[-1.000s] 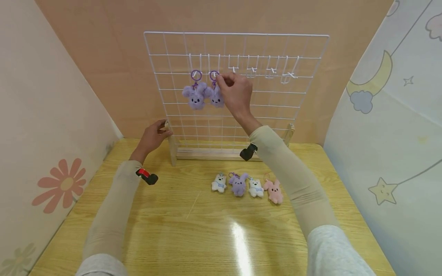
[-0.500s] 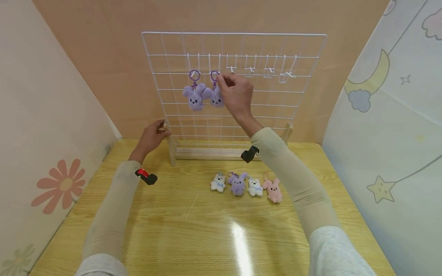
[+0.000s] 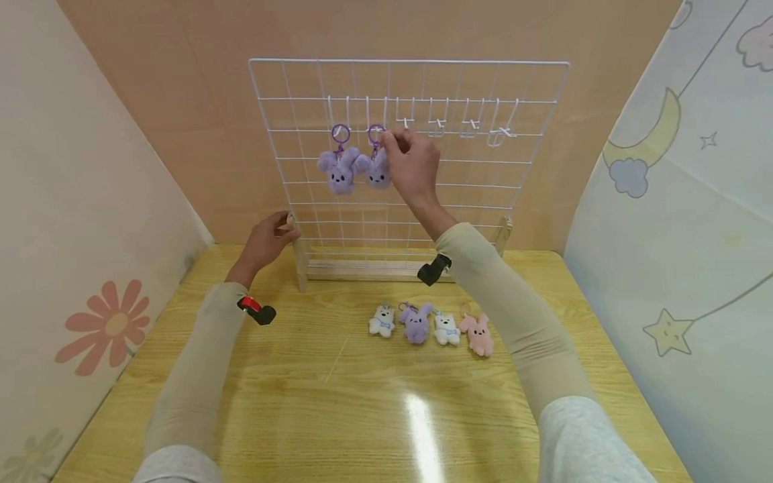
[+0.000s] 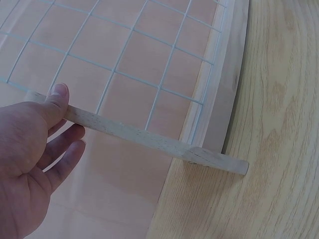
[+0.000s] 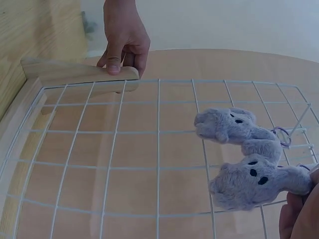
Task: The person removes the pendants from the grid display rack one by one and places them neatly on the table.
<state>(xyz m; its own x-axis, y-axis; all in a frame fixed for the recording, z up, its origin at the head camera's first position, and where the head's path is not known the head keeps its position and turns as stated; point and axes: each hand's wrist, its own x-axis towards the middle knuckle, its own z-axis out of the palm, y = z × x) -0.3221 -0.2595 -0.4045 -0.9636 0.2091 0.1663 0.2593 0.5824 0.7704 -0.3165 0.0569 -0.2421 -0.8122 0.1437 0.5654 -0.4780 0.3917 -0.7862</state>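
My left hand (image 3: 266, 239) grips the upper end of the wooden side post (image 4: 129, 132), thumb on one side and fingers behind it. That post carries a white wire grid rack (image 3: 423, 161). At the second hook from the left, my right hand (image 3: 415, 161) pinches a purple plush keychain (image 3: 377, 170) near its purple ring. Whether that ring sits fully on the hook is hard to tell behind the fingertips. Just left of it hangs another purple plush keychain (image 3: 341, 172) from the first hook; in the right wrist view the two plush toys touch.
Several white hooks, such as the rightmost hook (image 3: 504, 131), continue along the grid. On the wooden table (image 3: 302, 389) before the rack lie a white bear keychain (image 3: 382, 321), a purple keychain (image 3: 415, 323), a second white bear (image 3: 447, 329) and a pink keychain (image 3: 479, 335).
The view shifts slightly. The second hook and its purple keychain move a little right relative to the grid, with my right hand still pinching it; my left hand stays on the post.
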